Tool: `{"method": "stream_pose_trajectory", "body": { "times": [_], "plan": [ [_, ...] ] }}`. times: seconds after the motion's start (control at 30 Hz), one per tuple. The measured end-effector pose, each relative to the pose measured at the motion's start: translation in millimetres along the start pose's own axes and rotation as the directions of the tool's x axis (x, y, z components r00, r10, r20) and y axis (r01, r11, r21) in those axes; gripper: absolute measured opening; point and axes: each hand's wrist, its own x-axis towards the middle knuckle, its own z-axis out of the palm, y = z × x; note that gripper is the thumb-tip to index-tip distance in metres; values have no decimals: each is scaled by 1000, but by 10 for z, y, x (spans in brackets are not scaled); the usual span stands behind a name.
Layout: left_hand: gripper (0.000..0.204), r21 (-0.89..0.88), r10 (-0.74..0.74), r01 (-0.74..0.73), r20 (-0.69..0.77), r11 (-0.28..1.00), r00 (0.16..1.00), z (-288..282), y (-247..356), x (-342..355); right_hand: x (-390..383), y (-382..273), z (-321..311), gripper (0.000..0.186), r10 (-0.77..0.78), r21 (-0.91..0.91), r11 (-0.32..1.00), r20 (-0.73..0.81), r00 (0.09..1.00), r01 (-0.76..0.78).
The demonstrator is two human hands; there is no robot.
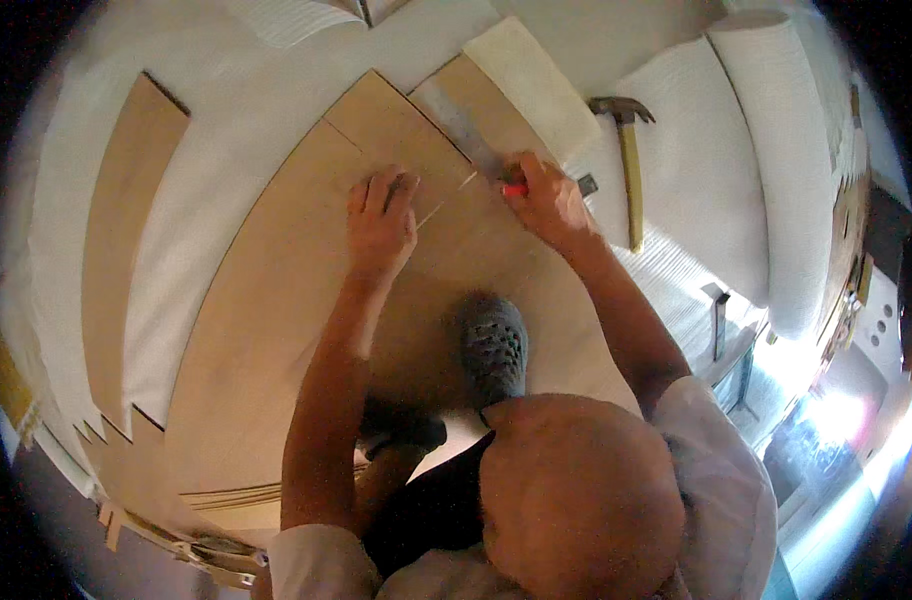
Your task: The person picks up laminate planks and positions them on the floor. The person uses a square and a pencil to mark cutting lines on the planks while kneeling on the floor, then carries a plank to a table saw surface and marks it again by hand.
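Observation:
My right hand (548, 205) is closed around a red handle (516, 189). From it a grey, motion-blurred blade (466, 130), like that of a handsaw, runs up and to the left along the edge of a brown plank. My left hand (383, 215) rests on the wide brown boards (276, 240), fingers bent and slightly apart, with no held thing visible. Between my hands a thin pale line (446, 200) crosses the boards. My grey shoe (495, 345) stands on the same boards, close below my hands.
A claw hammer (631, 175) with a yellowish handle lies right of my right hand. A pale panel (533, 90) lies beyond it. White underlay rolls (776, 170) stretch along the right. A loose plank (131, 240) lies at the left, above a jagged-edged board piece (131, 460).

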Motion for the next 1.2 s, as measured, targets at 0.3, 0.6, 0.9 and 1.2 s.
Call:
{"method": "stream_pose_trajectory", "body": {
  "times": [0.3,0.6,0.9,1.2],
  "plan": [
    [52,30,159,-176,296,984,942,157,143,11,-373,-142,43,41,-29,-48,998,50,998,31],
    [62,31,142,-159,314,987,939,199,155,-10,-384,-156,105,38,-25,-64,998,-20,999,24],
    [63,25,180,-193,271,981,946,309,119,-61,-387,-74,200,41,-103,-129,987,-89,991,91],
    [65,13,141,-157,370,987,918,255,166,-29,-352,-111,104,46,-10,-56,998,6,1000,10]
  ]
}}
